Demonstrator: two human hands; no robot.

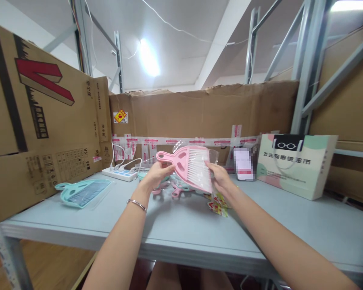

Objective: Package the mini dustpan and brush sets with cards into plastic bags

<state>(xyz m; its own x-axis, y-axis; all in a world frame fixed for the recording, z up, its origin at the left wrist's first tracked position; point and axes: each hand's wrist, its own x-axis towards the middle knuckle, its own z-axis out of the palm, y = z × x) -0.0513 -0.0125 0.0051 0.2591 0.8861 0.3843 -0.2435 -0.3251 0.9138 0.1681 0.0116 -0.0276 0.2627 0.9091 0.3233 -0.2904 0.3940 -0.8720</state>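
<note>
I hold a pink plastic dustpan with a small brush nested in it [189, 165] above the grey table [175, 225], partly in a clear plastic bag [213, 155]. My left hand [155, 175] grips its underside near the handle, fingers curled. My right hand [219, 177] pinches the wide edge and the bag. Under the hands lie more pink and teal pieces [175, 189] and a printed card [218, 203].
A teal dustpan set [81, 192] lies at the left of the table. A white power strip [120, 174] with cables sits at the back. A paper gift bag [296, 165] stands at the right. Cardboard boxes [42, 121] wall the left and back.
</note>
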